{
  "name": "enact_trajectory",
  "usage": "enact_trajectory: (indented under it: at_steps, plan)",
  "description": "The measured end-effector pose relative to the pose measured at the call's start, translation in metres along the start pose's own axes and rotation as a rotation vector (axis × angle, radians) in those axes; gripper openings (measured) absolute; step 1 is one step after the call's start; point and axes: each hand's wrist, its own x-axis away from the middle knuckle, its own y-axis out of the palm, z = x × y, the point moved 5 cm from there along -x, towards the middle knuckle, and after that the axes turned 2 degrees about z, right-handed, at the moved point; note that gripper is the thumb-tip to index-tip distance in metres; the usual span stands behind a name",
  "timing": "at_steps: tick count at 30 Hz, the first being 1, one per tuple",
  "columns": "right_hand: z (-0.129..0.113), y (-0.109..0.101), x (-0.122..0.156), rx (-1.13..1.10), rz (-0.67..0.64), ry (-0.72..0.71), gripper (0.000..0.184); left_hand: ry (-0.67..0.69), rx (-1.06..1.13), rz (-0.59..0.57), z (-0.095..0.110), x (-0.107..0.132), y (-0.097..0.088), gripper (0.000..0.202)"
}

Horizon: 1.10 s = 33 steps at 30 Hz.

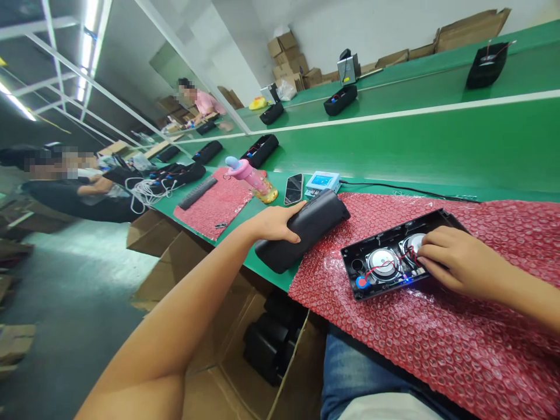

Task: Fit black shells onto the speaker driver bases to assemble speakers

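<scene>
My left hand (pixel 280 223) grips a long black speaker shell (pixel 312 230) by its end, thumb on its upper face. The shell is tilted over the left edge of the pink bubble wrap (pixel 472 332). On that wrap lies an open black speaker housing (pixel 374 287) with two round silver speaker drivers (pixel 383 263), red wires and a blue round part (pixel 361 282). A small blue light glows on its near wall. My right hand (pixel 450 256) is over the right driver, fingers bent and pinched together by the red wires; what lies between the fingertips is hidden.
Behind the shell stand a light-blue device (pixel 322 182) with a cable, a phone (pixel 293 189) and a pink bottle (pixel 254 178). Below the table edge, a cardboard box (pixel 227 350) holds black shells (pixel 269 341). More black housings (pixel 341 100) line the green conveyor (pixel 415 140). Co-workers sit to the left.
</scene>
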Motion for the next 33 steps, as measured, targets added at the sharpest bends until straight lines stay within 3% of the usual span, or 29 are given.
enact_trajectory:
  at_steps: [8,27,30,33]
  plan:
    - [0.001,0.004,0.001,-0.009,-0.002,0.011,0.025,-0.037,-0.086,0.039,0.017,0.007,0.003,0.102]
    - [0.005,0.008,0.001,0.023,-0.006,0.005,0.023,-0.018,-0.010,-0.010,0.000,-0.005,0.004,0.101]
    - [0.000,0.000,-0.001,0.048,-0.006,0.009,0.023,-0.024,0.000,-0.026,-0.001,-0.005,0.005,0.101]
    - [-0.019,-0.014,0.010,0.074,0.046,0.089,0.016,-0.023,0.019,-0.037,-0.002,-0.005,0.004,0.102]
